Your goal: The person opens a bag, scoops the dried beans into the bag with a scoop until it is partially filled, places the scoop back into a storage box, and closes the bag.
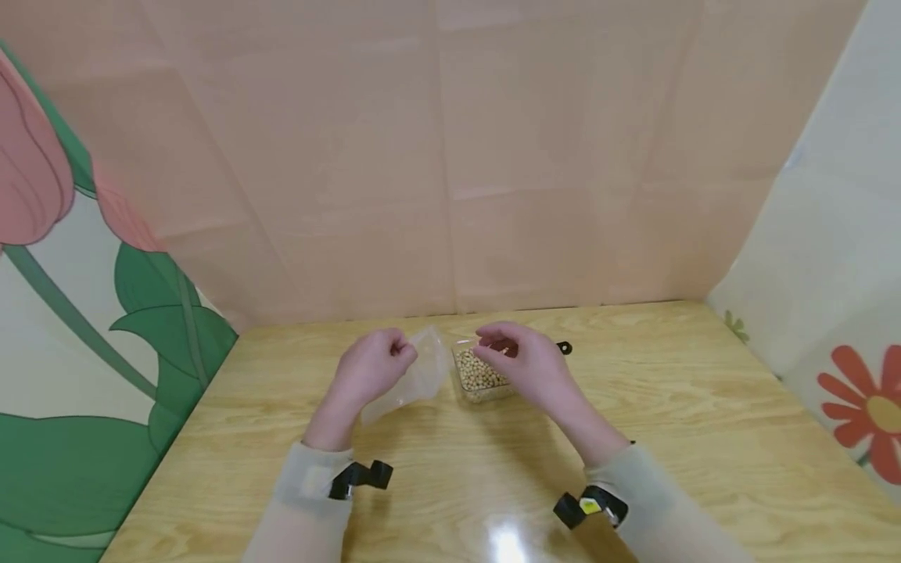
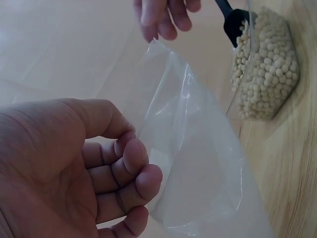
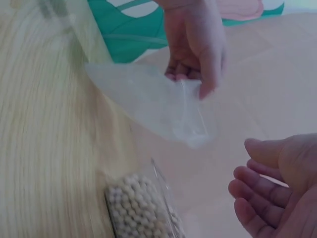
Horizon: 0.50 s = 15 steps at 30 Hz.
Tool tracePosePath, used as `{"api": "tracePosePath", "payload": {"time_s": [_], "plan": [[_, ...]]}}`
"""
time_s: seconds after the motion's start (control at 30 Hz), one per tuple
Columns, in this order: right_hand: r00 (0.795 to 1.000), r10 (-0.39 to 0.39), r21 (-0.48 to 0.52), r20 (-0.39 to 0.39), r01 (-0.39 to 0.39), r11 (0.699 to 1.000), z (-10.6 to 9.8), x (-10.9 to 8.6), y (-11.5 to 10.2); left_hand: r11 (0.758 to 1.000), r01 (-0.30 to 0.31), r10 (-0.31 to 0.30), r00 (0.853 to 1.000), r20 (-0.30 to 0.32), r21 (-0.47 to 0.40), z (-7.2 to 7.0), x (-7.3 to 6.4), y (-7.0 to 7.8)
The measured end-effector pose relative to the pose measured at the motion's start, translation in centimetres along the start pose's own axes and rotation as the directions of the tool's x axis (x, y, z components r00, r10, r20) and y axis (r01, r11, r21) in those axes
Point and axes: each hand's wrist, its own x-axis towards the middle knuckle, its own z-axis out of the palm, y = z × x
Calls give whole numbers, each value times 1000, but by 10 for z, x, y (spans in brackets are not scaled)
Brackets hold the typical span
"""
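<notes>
My left hand (image 1: pixel 373 366) pinches a clear plastic bag (image 1: pixel 426 367) by its edge between thumb and curled fingers. The bag hangs thin and flat above the table, as the left wrist view shows (image 2: pixel 198 144). Over the clear box (image 1: pixel 466 395) hovers my right hand (image 1: pixel 529 363), fingers bent and holding nothing. In the right wrist view that hand (image 3: pixel 277 188) is apart from the bag (image 3: pixel 143 99). Pale round beans, probably soybeans (image 2: pixel 270 64), fill the box. A black scoop (image 2: pixel 237 25) is stuck in them; the right hand partly hides it in the head view.
The wood-grain table (image 1: pixel 436 500) meets a pink cloth backdrop (image 1: pixel 450 156) behind the box. Flower-patterned panels stand at the left (image 1: pixel 70 328) and right (image 1: pixel 845 313). A black strap with a small camera sits on each sleeve.
</notes>
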Motion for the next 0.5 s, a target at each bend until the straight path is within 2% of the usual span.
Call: {"api": "tracePosePath", "payload": {"time_s": [0.27, 0.5], "plan": [[998, -53, -99, -22, 51, 994, -26, -6, 14, 1000, -5, 5, 1000, 9, 3, 1, -1, 1], [997, -82, -151, 10, 83, 985, -47, -6, 31, 1000, -1, 1, 1000, 24, -13, 2, -3, 2]]}}
